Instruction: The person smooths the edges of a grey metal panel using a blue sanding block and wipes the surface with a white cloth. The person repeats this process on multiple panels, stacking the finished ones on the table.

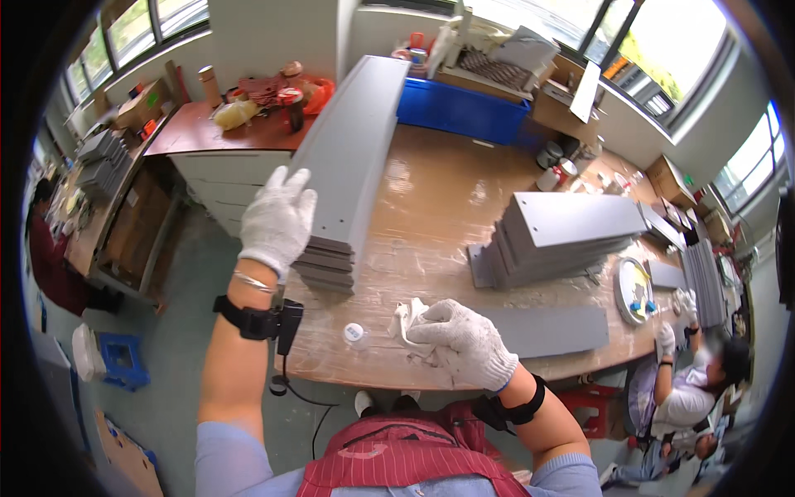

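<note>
My left hand (279, 219), in a white knit glove, is at the left edge of a long stack of grey panels (352, 149). Its fingers are spread and hold nothing; whether they touch the top panel I cannot tell. My right hand (460, 335), gloved too, is closed around a crumpled white cloth (404, 323) above the table's near edge. Beside that hand lies a single flat grey panel (555, 331). A small clear bottle with a white cap (354, 333) stands between my two hands.
On the brown table (439, 178) a second stack of grey panels (571, 219) stands to the right, near a round tray (633, 290). At the back is a blue bin (464, 108). A co-worker (687, 389) sits at the right, by a red stool (592, 406).
</note>
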`<action>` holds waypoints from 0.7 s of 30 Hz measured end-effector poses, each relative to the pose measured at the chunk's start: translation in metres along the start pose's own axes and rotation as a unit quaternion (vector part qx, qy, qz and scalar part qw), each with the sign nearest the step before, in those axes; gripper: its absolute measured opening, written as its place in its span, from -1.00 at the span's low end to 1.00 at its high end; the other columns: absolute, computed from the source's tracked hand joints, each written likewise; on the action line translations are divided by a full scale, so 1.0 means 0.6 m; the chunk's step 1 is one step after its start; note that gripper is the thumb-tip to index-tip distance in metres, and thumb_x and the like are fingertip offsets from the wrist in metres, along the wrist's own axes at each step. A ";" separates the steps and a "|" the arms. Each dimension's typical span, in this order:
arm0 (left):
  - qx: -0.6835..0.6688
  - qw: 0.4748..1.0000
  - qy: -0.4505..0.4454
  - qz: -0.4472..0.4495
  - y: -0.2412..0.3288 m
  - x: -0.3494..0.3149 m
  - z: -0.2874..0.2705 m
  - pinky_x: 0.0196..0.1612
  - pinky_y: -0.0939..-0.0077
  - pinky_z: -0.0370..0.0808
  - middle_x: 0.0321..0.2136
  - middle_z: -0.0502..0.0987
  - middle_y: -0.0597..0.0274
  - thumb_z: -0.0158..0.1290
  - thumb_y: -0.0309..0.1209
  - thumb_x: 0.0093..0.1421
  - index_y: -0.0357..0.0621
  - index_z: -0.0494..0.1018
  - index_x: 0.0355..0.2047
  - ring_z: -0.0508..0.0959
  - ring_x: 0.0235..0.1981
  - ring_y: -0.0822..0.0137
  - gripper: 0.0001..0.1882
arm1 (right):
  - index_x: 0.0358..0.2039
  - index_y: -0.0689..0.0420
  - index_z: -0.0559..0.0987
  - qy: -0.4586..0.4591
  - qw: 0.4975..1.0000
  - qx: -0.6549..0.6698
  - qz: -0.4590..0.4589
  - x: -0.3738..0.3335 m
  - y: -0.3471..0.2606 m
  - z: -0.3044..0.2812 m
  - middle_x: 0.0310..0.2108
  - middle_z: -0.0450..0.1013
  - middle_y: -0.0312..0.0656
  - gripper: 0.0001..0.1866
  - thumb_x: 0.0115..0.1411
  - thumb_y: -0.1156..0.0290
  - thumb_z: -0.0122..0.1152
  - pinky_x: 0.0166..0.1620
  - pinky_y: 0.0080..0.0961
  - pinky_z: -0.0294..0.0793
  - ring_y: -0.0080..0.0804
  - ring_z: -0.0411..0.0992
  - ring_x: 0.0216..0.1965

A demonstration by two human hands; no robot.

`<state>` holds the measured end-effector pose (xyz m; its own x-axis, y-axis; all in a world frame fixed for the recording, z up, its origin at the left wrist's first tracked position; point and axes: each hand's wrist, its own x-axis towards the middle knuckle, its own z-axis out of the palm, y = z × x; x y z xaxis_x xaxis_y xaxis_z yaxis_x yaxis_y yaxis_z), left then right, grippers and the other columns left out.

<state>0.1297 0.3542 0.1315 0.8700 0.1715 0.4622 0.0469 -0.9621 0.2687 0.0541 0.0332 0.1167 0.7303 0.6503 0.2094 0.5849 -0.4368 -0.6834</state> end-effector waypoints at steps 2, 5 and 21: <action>-0.016 0.992 0.108 0.058 -0.016 -0.024 -0.007 0.14 0.14 0.44 0.06 0.52 -0.03 0.15 -0.28 0.24 -0.04 0.54 0.04 0.51 0.07 -0.04 -0.64 | -0.16 -0.02 0.70 0.050 0.997 0.021 0.062 -0.067 0.019 -0.028 -0.24 0.55 -0.10 -0.63 0.02 0.64 0.21 -0.10 -0.31 0.54 -0.07 0.54 -0.17; -0.311 0.949 0.048 0.022 0.066 -0.088 -0.067 -0.04 0.48 0.46 -0.18 0.55 0.24 0.08 -0.51 0.29 -0.27 0.53 -0.09 0.53 -0.20 0.34 -0.79 | -0.10 0.10 0.69 0.116 0.969 0.036 0.216 -0.190 0.084 -0.060 -0.24 0.55 -0.08 -0.66 0.14 0.66 0.14 -0.06 -0.39 0.54 -0.21 0.55 -0.18; -0.751 0.524 -0.326 -0.235 0.491 -0.309 0.094 0.16 0.27 0.51 -0.12 0.62 0.05 -0.07 -0.32 0.44 -0.35 0.50 0.00 0.61 -0.03 0.22 -0.67 | 0.38 0.25 0.22 0.341 0.899 0.162 0.224 -0.362 0.281 -0.260 0.27 0.32 0.03 -0.34 0.32 0.38 0.17 0.16 -0.43 0.42 -0.34 0.38 0.16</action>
<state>0.0098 0.0272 0.0775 0.9415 -0.2651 -0.2082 0.3176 0.4904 0.8116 0.0491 -0.2782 0.0652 0.9779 -0.1257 0.1672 0.1261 -0.2832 -0.9507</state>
